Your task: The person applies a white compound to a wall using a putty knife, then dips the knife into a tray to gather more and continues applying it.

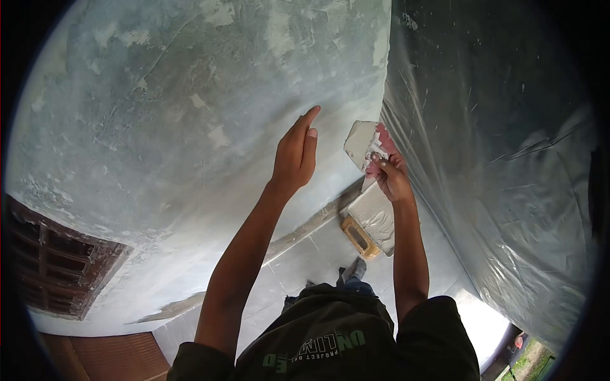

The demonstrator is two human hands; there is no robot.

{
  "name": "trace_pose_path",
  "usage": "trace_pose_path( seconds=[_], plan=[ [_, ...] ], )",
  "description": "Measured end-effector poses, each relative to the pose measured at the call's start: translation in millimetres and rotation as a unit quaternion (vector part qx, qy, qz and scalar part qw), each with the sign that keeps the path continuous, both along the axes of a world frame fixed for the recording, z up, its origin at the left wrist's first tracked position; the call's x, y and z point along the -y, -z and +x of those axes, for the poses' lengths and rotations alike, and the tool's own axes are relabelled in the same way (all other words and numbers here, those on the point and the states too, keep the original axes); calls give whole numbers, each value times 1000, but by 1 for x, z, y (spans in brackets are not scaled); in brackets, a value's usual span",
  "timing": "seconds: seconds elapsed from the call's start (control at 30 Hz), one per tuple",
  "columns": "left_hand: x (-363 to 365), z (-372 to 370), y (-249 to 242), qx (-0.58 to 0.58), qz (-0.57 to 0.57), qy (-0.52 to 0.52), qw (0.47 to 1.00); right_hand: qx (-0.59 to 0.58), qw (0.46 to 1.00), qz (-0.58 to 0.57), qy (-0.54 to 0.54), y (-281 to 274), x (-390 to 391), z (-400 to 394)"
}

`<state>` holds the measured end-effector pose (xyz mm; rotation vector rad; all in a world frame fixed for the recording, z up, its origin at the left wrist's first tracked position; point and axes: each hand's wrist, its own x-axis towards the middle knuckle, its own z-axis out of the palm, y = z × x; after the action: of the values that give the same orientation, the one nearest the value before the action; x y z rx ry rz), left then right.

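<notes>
My left hand (295, 155) is at the grey-white wall (210, 114), its fingers stretched out and nothing in it. To the right, close to the wall's corner edge, my right hand (395, 181) grips a flat putty spreader (360, 143). Its broad blade is pale, and the part near my fingers is pink and smeared with white paste. My thumb and fingers pinch that pink part. Patches of rough and smoothed filler cover the wall around my left hand.
Clear plastic sheeting (508, 190) hangs on the right. Below my right hand lies a putty-smeared flat piece (373, 216) with a yellowish loop-shaped part (359, 237), near my foot (356, 270). A dark brown wooden grille (60, 260) sits in the wall at lower left.
</notes>
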<state>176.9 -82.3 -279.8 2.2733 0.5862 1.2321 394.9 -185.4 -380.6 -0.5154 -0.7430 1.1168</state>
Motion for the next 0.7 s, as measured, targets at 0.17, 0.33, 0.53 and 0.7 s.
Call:
trace_pose_path(
  seconds=[0.17, 0.33, 0.53, 0.7],
  plan=[
    [-16, -41, -61, 37, 106, 5, 994, 20, 998, 24, 48, -73, -19, -48],
    [-9, -70, -104, 34, 164, -10, 986, 52, 994, 81, 46, -112, -19, -73],
    [-13, -94, -146, 58, 219, 1, 974, 50, 988, 120, 88, -158, -21, -109],
    [-23, -95, -167, 85, 296, -8, 952, 76, 981, 164, 76, -182, -32, -108]
  ],
)
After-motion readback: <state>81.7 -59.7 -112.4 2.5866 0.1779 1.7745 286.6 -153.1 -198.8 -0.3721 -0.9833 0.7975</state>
